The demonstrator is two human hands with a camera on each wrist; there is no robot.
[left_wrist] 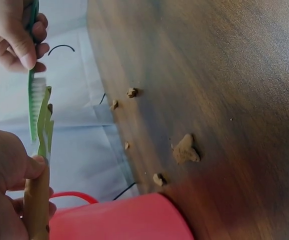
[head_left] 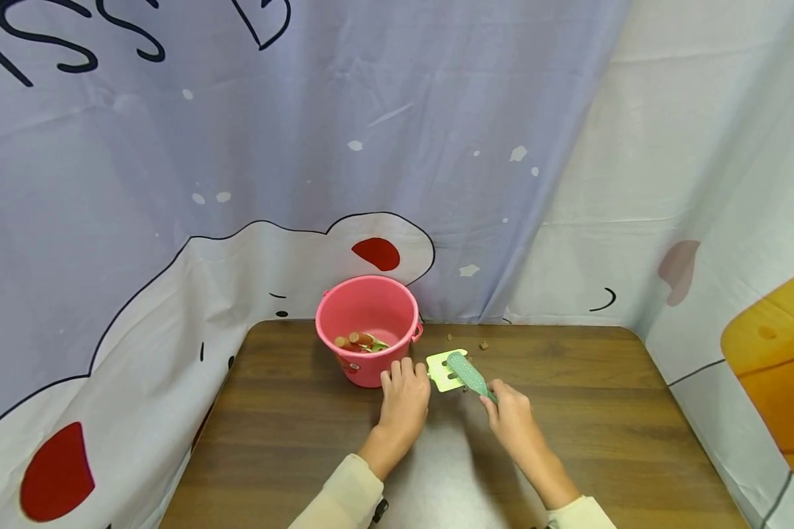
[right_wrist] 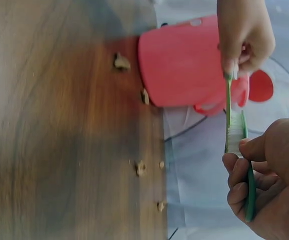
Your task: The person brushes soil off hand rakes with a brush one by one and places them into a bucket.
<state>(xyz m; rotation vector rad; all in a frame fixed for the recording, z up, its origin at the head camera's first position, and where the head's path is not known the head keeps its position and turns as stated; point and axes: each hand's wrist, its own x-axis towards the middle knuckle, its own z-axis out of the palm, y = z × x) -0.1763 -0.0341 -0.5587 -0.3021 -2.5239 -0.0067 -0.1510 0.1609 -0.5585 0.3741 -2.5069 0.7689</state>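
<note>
My left hand (head_left: 403, 400) grips the wooden handle (left_wrist: 37, 200) of a small toy shovel with a flat, slotted light green head (head_left: 440, 378). Fingers of my right hand (head_left: 512, 419) hold a green brush (head_left: 466, 372) by its handle. Its white bristles (right_wrist: 236, 131) face the shovel head and lie right at its surface. Both tools are held up over the table, just right of a pink bucket (head_left: 364, 373). Brown clumps of dirt (left_wrist: 186, 150) lie on the table below them.
Inside the bucket lie more tools with wooden handles (head_left: 360, 339). Smaller brown crumbs (head_left: 484, 344) are scattered near the back edge of the wooden table (head_left: 569, 411). A printed curtain (head_left: 437, 184) hangs directly behind the table.
</note>
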